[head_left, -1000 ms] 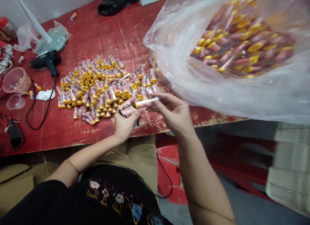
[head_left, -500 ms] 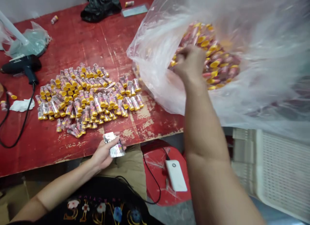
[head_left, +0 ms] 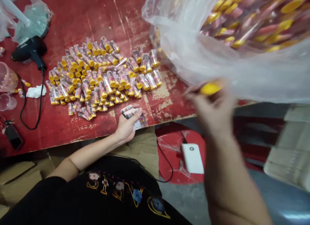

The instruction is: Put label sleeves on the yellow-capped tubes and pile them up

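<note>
"One yellow-capped tube (head_left: pixel 210 88) was observed in the right hand (head_left: pixel 214 110), fingers clenched around it. Half a second earlier that hand was inside the clear plastic bag (head_left: pixel 218 61)."

"So it had withdrawn from the bag?"

"Yes, and it was blurred just below the bag's edge, over the desk (head_left: pixel 101 11) rim. The left hand (head_left: pixel 127 126) had moved little; it rested at the desk's front edge, fingers closed on a small stack of printed labels (head_left: pixel 132 114)."

"And the other tubes?"

"Many lay in the pile of tubes (head_left: pixel 101 76) on the desk, apart from both hands. In my judgement, one more tube had been drawn for handling."
</note>
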